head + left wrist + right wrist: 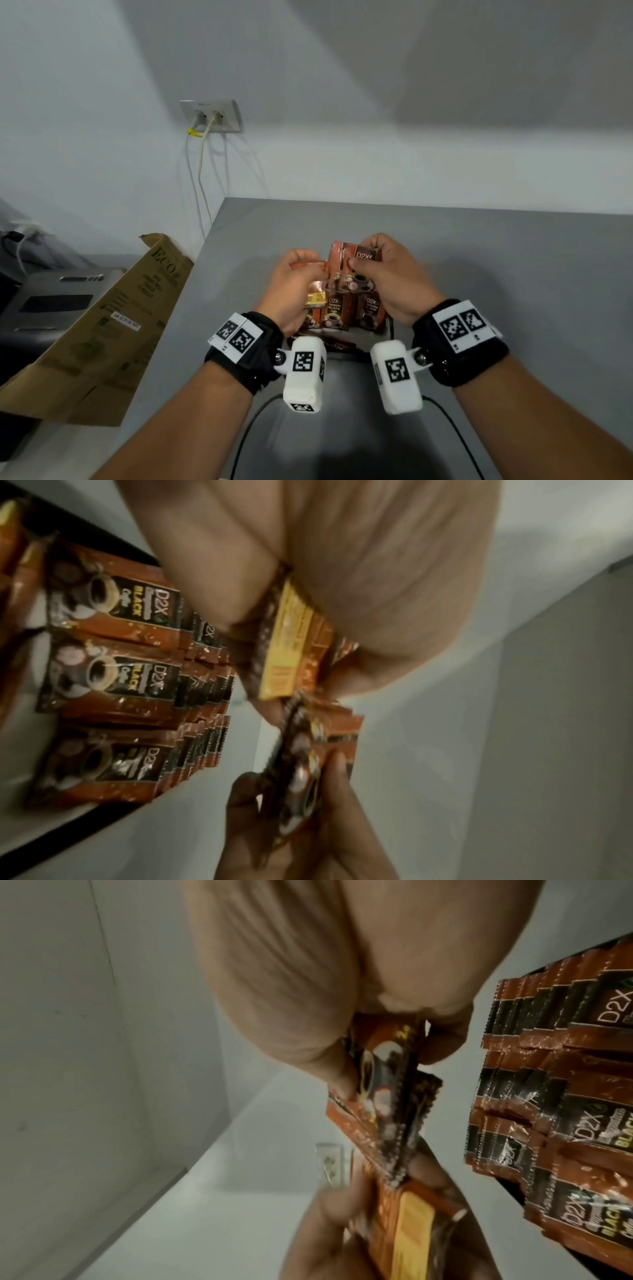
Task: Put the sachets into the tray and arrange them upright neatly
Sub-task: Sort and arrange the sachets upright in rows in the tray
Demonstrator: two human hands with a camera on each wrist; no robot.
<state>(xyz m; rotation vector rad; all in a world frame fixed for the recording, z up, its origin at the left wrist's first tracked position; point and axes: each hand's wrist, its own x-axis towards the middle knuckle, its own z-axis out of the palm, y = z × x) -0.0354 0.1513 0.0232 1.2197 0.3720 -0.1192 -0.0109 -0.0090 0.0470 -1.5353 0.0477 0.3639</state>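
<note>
Grey matte worktop (496, 274) meets a pale wall carrying a socket plate (211, 115) at 11 o'clock; a creased cardboard box (102, 329) leans at 9. Glossy brown foil sachets (337, 311) stand in rows in the dark tray (389, 329). Above them, left hand (291, 291) and right hand (390, 277) each pinch held sachets (346, 270) between curled fingers (356, 263).

Brown D2X black coffee sachets (334, 313) stand upright in tight rows inside a dark-rimmed tray (390, 329) on the grey table, while a held bunch of matching sachets (349, 270) hangs just above them, fronts facing the camera.
</note>
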